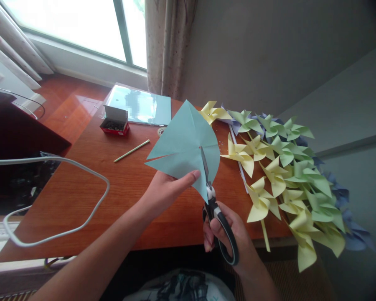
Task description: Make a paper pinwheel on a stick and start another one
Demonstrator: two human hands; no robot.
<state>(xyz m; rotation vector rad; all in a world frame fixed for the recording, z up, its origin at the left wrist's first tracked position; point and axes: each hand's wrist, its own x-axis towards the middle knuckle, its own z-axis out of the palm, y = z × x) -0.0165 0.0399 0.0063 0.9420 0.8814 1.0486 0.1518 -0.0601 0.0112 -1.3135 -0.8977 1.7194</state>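
Observation:
My left hand (167,190) pinches the lower edge of a light blue square of paper (181,146), held up over the wooden desk (90,184). The sheet has creases and cuts running in from its corners. My right hand (225,232) grips black-handled scissors (214,211), fingers through the loops. The blades point up into the paper near its centre, along a cut from the bottom corner.
A heap of yellow, green and blue paper pinwheels (288,175) covers the desk's right side against the wall. A green straw (132,150), a small red box of pins (115,122), a blue paper pad (141,106) and a white cable (65,196) lie to the left.

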